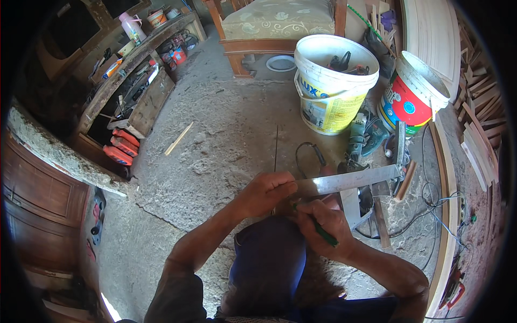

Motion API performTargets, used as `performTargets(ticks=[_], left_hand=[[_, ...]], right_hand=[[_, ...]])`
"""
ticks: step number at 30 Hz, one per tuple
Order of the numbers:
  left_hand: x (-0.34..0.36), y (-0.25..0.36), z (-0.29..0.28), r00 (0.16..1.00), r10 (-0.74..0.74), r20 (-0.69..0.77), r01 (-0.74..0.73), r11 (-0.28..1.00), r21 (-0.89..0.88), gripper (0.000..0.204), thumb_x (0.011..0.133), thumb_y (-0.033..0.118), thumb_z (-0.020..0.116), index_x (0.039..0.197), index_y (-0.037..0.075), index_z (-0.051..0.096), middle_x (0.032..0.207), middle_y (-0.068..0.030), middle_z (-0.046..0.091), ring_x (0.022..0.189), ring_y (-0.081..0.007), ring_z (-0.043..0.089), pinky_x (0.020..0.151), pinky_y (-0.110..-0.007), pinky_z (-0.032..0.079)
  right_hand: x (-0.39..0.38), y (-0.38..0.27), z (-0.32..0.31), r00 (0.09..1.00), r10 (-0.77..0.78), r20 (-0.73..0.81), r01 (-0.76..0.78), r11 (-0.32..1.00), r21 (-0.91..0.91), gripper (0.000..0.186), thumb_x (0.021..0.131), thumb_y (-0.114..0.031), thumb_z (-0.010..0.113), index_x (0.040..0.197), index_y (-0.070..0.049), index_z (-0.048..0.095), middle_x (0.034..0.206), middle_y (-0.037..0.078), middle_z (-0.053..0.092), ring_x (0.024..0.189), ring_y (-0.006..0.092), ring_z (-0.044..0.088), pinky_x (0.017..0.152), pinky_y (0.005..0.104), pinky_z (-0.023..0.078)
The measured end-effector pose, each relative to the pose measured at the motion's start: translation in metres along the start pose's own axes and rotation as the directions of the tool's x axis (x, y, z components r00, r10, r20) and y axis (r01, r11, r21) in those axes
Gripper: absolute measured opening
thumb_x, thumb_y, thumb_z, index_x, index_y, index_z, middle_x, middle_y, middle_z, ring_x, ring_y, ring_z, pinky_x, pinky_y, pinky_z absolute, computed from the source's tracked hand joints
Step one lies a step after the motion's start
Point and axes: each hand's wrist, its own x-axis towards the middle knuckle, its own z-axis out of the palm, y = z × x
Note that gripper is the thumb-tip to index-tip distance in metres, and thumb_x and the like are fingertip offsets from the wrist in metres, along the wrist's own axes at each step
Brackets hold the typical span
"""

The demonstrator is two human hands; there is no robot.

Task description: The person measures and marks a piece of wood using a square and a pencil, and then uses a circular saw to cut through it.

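Note:
My left hand is closed on the near end of a try square, a broad, shiny metal blade. Its blade runs off to the right and meets a grey bar set across its far end. Just below, my right hand pinches a green pencil, its tip angled up and left toward the blade's lower edge. Both hands are close together over my dark-clothed knee. What lies under the blade by my fingers is mostly hidden.
Two paint buckets, one white and yellow and one red, stand beyond. A power tool, wood offcuts and cables lie to the right. At left are a cluttered workbench and orange bottles; ahead, an upholstered chair.

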Motion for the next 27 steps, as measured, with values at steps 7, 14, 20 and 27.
performTargets(ticks=[7,14,20,27], left_hand=[[-0.0005,0.0027,0.001,1.0,-0.019,-0.003,0.019,1.0,-0.02,0.018,0.099,0.018,0.06,0.095,0.001,0.064,0.08,-0.0011,0.058,0.078,-0.0066,0.052,0.07,-0.026,0.044],[-0.0004,0.0,0.0022,1.0,-0.016,-0.013,0.016,1.0,0.002,0.017,0.099,0.017,0.06,0.096,0.002,0.064,0.08,-0.0008,0.058,0.078,-0.0063,0.052,0.069,-0.026,0.044],[-0.0007,-0.001,0.0021,1.0,-0.028,-0.01,0.027,0.999,-0.033,0.016,0.099,0.017,0.06,0.095,0.001,0.064,0.08,-0.0004,0.058,0.078,-0.0061,0.052,0.069,-0.026,0.044],[-0.0016,0.0021,0.0026,1.0,-0.003,-0.031,0.003,1.0,-0.003,0.016,0.099,0.017,0.059,0.094,0.002,0.064,0.08,0.0011,0.057,0.078,-0.0048,0.051,0.068,-0.025,0.043]], right_hand=[[0.0004,0.0008,-0.0025,0.999,0.031,0.044,-0.032,0.999,0.021,0.016,0.086,0.008,0.058,0.097,-0.002,0.051,0.075,0.013,0.063,0.07,0.0319,0.07,0.057,0.0384,0.051],[-0.0007,0.0058,-0.0004,0.999,0.008,0.037,-0.009,1.0,0.025,0.018,0.086,0.008,0.059,0.1,-0.001,0.052,0.074,0.013,0.063,0.07,0.032,0.07,0.057,0.0384,0.051],[-0.003,0.0008,0.0026,0.999,0.039,-0.001,-0.039,0.999,0.027,0.018,0.086,0.008,0.059,0.101,-0.001,0.053,0.075,0.013,0.063,0.068,0.0296,0.07,0.057,0.0373,0.051],[0.0005,0.0036,0.0013,0.999,-0.013,-0.037,0.015,0.997,0.074,0.016,0.086,0.009,0.059,0.097,-0.001,0.053,0.076,0.011,0.063,0.067,0.0248,0.069,0.056,0.0341,0.051]])
